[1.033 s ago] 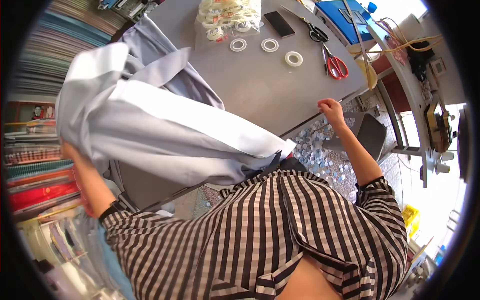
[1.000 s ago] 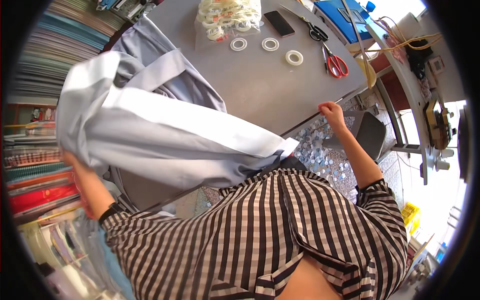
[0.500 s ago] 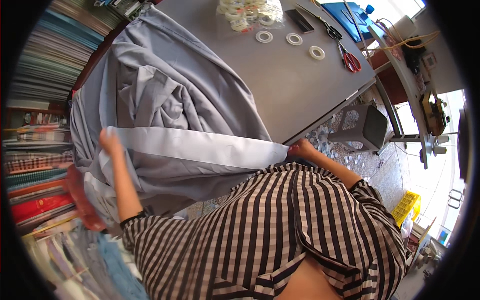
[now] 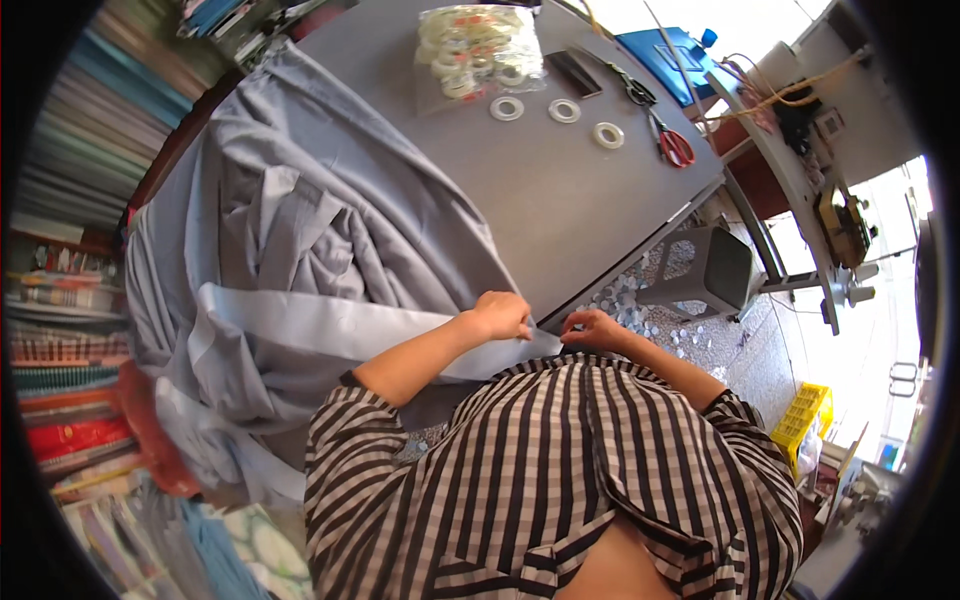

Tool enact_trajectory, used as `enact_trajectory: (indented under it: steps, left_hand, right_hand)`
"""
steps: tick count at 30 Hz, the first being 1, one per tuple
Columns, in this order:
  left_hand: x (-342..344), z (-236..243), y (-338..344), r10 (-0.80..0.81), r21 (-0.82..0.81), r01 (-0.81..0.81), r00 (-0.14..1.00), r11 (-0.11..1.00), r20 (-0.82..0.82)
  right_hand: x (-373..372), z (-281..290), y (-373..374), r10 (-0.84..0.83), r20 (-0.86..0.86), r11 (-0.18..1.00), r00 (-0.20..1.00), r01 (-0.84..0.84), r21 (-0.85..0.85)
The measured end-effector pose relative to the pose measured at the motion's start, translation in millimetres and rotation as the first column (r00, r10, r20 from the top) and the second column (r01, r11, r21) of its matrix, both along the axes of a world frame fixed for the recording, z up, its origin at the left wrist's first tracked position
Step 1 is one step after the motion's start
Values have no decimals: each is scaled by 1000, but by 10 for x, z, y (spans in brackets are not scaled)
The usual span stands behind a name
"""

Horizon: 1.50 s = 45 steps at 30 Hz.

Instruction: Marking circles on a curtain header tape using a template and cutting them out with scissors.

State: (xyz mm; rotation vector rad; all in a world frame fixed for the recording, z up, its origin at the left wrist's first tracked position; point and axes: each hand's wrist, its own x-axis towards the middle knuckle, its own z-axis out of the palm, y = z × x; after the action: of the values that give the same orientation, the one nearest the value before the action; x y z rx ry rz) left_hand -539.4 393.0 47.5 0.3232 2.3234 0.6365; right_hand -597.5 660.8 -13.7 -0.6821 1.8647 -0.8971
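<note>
A large heap of grey fabric covers the left half of the grey table and hangs over its front edge. Along the front of the fabric runs a wide, lighter band, lying crosswise. My left hand is at the band's right part, fingers closed on it. Just to its right, my right hand pinches the band's right end near my waist. The band's edge under my left fingers is partly hidden.
Behind are a bag of tape rolls, several loose rolls, a dark phone and two scissors. A grey stool and yellow crate stand right, a blue case behind, fabric shelves left.
The lifted fabric came down onto the table and its band now lies crosswise. My left hand swung rightward along the band to beside my right hand, which moved down onto the band's end.
</note>
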Motion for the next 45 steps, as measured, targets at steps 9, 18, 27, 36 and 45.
enact_trajectory:
  steps: [9, 18, 27, 36, 45]
  left_hand:
    - [-666, 1784, -293, 586, 726, -217, 753, 652, -301]
    - [-795, 3294, -409, 753, 830, -142, 521, 540, -401]
    - [-177, 2558, -1284, 840, 546, -687, 538, 480, -61]
    - [1032, 554, -2177, 646, -328, -701, 712, 633, -276]
    - [-926, 298, -1117, 602, 193, -604, 605, 773, -521]
  right_hand:
    - [-767, 940, -24, -178, -56, 981, 982, 172, -89]
    - [-2071, 2141, 439, -290, 56, 877, 955, 289, -383]
    - [-2768, 2228, 260, -546, -638, 829, 543, 238, -506]
    - [-962, 475, -183, 57, -712, 993, 700, -113, -33]
    - [-834, 425, -208, 59, -764, 995, 643, -97, -5]
